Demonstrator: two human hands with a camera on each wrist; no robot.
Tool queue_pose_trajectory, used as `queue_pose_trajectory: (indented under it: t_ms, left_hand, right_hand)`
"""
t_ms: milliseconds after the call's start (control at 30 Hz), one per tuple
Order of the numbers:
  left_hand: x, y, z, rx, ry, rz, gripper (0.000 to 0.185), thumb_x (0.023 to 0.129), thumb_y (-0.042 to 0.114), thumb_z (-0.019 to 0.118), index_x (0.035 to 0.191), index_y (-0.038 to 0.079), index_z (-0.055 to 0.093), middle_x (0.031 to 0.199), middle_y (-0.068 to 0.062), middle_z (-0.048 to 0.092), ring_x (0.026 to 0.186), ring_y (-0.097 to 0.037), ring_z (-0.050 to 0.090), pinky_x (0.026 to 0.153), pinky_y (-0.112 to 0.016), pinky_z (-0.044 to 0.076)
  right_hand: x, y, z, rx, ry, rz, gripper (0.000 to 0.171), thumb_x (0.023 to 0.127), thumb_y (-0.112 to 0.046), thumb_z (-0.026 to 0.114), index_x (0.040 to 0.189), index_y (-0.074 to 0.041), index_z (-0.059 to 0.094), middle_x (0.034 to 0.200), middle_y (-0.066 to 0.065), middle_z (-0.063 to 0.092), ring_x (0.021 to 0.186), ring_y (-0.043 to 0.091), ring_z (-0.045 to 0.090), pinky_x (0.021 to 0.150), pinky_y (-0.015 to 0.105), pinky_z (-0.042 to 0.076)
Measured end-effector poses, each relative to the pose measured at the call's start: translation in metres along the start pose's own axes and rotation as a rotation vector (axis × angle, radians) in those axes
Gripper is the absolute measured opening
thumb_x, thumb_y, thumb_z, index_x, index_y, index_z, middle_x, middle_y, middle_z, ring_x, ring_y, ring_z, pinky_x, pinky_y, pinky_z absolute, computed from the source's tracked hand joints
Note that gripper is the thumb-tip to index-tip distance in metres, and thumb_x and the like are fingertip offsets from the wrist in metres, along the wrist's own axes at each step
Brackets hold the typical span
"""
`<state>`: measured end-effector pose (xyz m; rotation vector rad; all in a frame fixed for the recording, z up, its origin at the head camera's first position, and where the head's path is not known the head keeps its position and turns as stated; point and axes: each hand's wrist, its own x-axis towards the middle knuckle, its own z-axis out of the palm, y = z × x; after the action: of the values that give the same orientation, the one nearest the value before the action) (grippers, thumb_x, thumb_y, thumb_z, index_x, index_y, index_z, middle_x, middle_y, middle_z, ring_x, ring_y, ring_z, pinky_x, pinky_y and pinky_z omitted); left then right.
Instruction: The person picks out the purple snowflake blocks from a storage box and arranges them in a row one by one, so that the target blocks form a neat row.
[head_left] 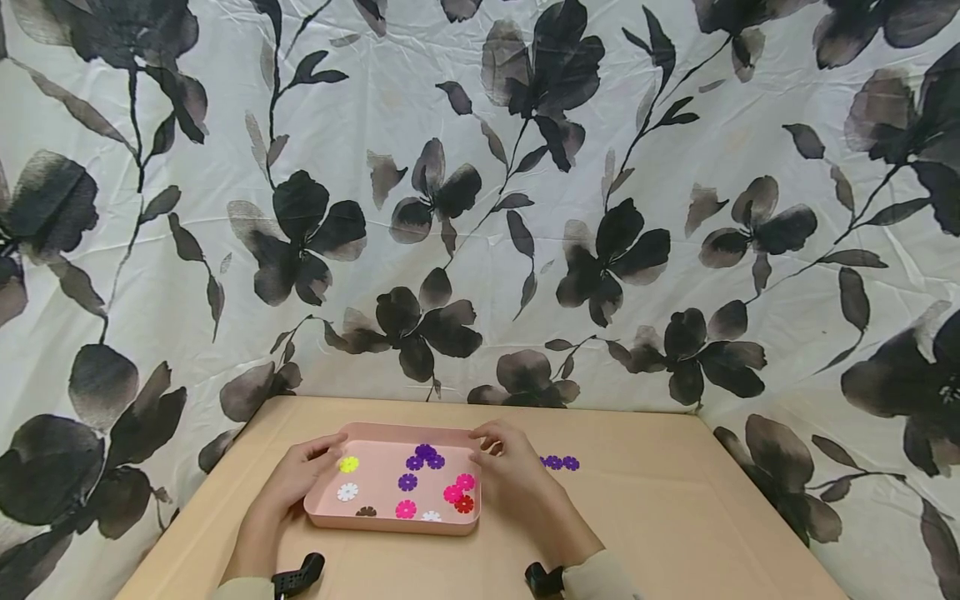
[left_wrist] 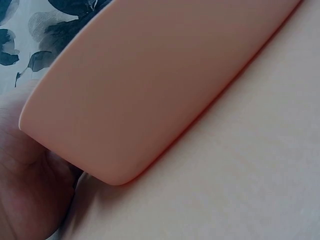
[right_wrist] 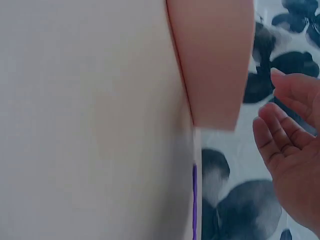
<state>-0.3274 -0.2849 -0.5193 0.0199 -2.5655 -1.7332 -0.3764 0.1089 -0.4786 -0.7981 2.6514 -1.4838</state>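
A shallow pink tray lies on the table, holding small flower-shaped pieces. Among them are a yellow flower, a white flower, several purple flowers, pink flowers, a red flower and a partly hidden brown one. My left hand rests at the tray's left end, its fingers reaching to the far left corner. At the opposite end, my right hand has loosely bent fingers near the far right corner; the right wrist view shows this hand apart from the tray wall.
A short row of purple flowers lies on the table to the right, partly covered by my right hand. Behind the table's far edge hangs a white cloth with dark flower prints. Both wrists carry black straps.
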Motion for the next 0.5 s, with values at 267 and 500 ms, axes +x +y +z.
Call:
queue_pose_trajectory:
  t_ms: [267,500]
  left_hand:
    - [0.000,0.000,0.000,0.005,0.004,-0.001,0.051,0.108,0.031,0.057,0.154,0.009,0.052,0.163,-0.018,0.043,0.156,-0.042,0.030,0.125,-0.062,0.025]
    - [0.001,-0.001,-0.001,0.000,0.007,0.001,0.051,0.108,0.030,0.057,0.154,0.009,0.051,0.163,-0.017,0.042,0.157,-0.042,0.029,0.126,-0.062,0.024]
  right_hand:
    - [0.009,-0.011,0.031,0.000,-0.086,-0.016,0.030,0.095,-0.011,0.075,0.125,-0.010,0.074,0.118,0.016,0.068,0.095,0.017,0.062,0.079,0.023,0.057]
    - [0.018,-0.021,0.055,-0.073,-0.144,-0.095,0.028,0.092,-0.006,0.078,0.120,-0.007,0.076,0.113,0.013,0.071,0.088,0.008,0.062,0.072,0.017,0.057]
